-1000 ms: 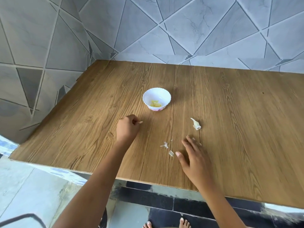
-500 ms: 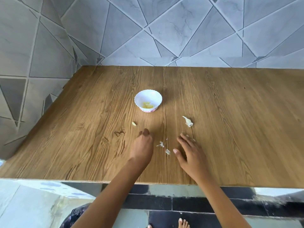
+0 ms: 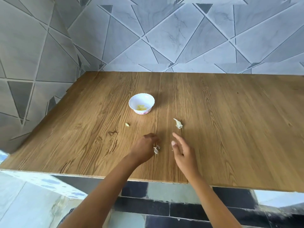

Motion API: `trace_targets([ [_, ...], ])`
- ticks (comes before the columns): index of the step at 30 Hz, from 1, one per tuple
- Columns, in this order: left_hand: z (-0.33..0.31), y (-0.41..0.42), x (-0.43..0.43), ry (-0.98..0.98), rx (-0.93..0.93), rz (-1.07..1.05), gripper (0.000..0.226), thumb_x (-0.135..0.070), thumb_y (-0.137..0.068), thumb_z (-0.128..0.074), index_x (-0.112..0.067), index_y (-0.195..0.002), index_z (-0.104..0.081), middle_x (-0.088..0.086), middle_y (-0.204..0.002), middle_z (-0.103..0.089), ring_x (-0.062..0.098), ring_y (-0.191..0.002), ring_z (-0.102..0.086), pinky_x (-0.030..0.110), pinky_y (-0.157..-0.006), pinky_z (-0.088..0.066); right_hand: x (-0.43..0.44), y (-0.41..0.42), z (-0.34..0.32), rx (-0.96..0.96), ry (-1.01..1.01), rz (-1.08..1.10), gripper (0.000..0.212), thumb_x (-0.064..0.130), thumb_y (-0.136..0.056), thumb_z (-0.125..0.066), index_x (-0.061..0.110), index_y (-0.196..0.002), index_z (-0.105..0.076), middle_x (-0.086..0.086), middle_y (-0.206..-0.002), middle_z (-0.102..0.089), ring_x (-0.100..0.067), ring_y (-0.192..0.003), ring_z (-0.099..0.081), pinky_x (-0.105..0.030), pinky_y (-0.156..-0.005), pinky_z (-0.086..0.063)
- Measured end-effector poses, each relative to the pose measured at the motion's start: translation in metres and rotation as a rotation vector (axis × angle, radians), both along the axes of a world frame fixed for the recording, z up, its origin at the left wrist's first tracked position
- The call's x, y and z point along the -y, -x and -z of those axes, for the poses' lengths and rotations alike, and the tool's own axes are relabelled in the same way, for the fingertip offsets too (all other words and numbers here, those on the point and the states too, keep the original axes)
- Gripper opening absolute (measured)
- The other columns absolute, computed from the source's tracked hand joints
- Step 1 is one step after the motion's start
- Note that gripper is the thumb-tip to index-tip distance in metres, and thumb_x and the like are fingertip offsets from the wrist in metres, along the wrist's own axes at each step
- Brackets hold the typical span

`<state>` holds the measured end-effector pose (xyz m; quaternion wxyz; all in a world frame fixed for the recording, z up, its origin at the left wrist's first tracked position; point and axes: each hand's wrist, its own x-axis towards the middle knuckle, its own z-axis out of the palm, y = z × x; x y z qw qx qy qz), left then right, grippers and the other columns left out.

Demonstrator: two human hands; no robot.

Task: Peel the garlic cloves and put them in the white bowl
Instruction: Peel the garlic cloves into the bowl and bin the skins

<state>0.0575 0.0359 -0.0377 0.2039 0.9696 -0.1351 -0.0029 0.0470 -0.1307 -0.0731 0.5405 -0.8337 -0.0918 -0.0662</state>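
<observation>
Head view, change: my left hand (image 3: pixel 144 148) has dropped the small clove (image 3: pixel 127 124) on the table (image 3: pixel 230 129), short of the white bowl (image 3: pixel 131 101), and moved to the peel scraps (image 3: pixel 156 149); that clove isn't delivered.
Hands: left curled over scraps, grip I cannot tell; right hand (image 3: pixel 183 153) released, fingers spread.
Count: one bowl, one loose clove, one unpeeled piece (image 3: pixel 178 124).

Wood-grain tabletop (image 3: pixel 230 137), set into a corner of grey marbled wall tiles (image 3: pixel 172 33) cut in triangles, far edge against them, left edge alongside them. Dark knot (image 3: pixel 112 133) in the grain toward the near-left part. Tiny dark speck (image 3: pixel 237 92) near the far edge, right of middle. Below the near edge, floor tiles (image 3: pixel 189 211) in black and pale grey. At lower left, a pale surface (image 3: pixel 32 203) flecked with blue.
</observation>
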Motion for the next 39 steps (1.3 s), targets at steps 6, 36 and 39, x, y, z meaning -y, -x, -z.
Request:
trace_targets([
  [6,-0.002,0.024,0.001,-0.029,0.069,0.164,0.026,-0.004,-0.088,-0.061,-0.011,-0.111,-0.071,0.006,-0.118,-0.066,0.018,-0.105,-0.064,0.027,-0.095,-0.048,-0.002,-0.004,-0.020,-0.326,-0.613,0.007,0.023,0.016,-0.099,-0.046,0.021,-0.118,-0.058,0.005,-0.121,-0.060,-0.001,-0.112,-0.056,-0.015,-0.093,-0.044],
  [36,-0.037,0.001,0.021,0.329,0.097,-0.145,0.022,0.009,-0.078,-0.062,-0.007,-0.086,-0.075,0.001,-0.079,-0.072,0.013,-0.068,-0.064,0.028,-0.073,-0.054,-0.007,-0.014,-0.036,-0.817,-1.616,0.059,0.039,0.020,-0.102,-0.034,-0.006,-0.104,-0.063,-0.020,-0.100,-0.070,-0.026,-0.085,-0.071,-0.035,-0.075,-0.059],
  [39,-0.024,-0.006,0.002,0.111,0.040,-0.111,0.042,0.017,-0.082,-0.046,-0.007,-0.104,-0.073,0.007,-0.104,-0.072,0.017,-0.092,-0.067,0.029,-0.087,-0.052,0.003,-0.014,-0.030,-0.786,-1.606,0.057,0.039,0.020,-0.102,-0.033,-0.006,-0.108,-0.063,-0.019,-0.108,-0.069,-0.026,-0.092,-0.070,-0.038,-0.084,-0.054],
])
